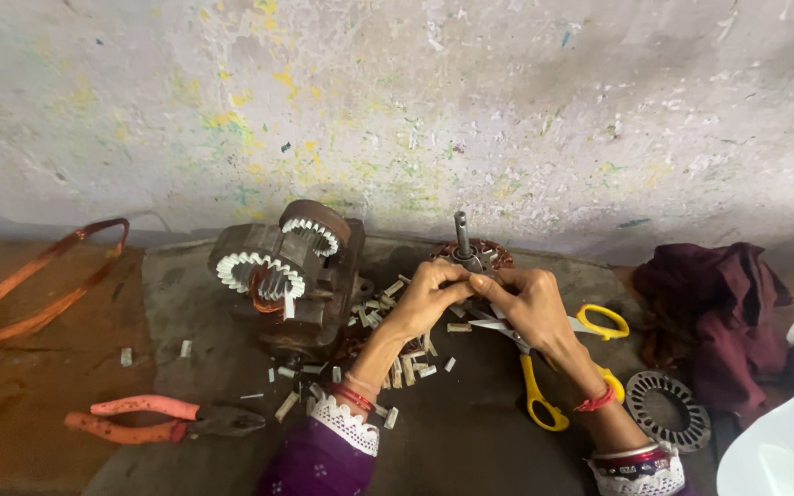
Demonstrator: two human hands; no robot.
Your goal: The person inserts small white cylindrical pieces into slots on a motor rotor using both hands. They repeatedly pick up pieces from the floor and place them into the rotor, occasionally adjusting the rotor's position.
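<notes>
My left hand (425, 298) and my right hand (526, 303) meet over a small motor stator with copper windings (482, 250) and an upright metal shaft (461, 234). Both hands pinch at the edge of the stator with their fingertips, apparently on a small white strip. Yellow-handled scissors (544, 386) lie under my right wrist on the dark mat (470, 432). Several small white paper strips (406, 367) are scattered below my left hand.
A stack of toothed stators with copper wire (277, 271) stands to the left. Orange-handled pliers (158, 418) lie at the front left. A copper wire loop (48, 280) lies far left. A ring-shaped metal lamination (668, 409), dark red cloth (719, 303) and a white object (783, 441) sit at the right. A paint-flecked wall (415, 110) is behind.
</notes>
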